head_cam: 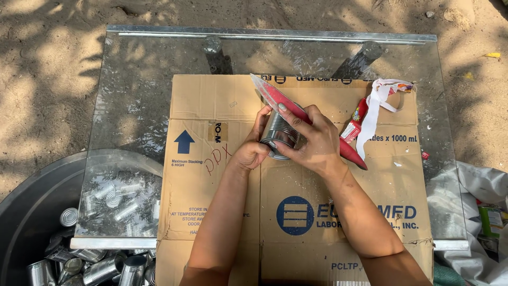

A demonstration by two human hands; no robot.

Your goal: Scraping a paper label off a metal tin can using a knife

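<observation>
Sandy ground, glass desk (132,95) topped with cardboard (211,175) — left hand (253,152) grip and right hand (313,142) grip both closed on tin can (279,135) with half-peeled red label (296,114), mid-desk.

a glass-topped table (132,79) with a metal rim stands on sandy ground (47,69). a flattened brown cardboard box (211,106) lies directly on the glass, covering most of it and overhanging the near edge. torn red and white label strips (370,114) rest on the cardboard's right side.
</observation>
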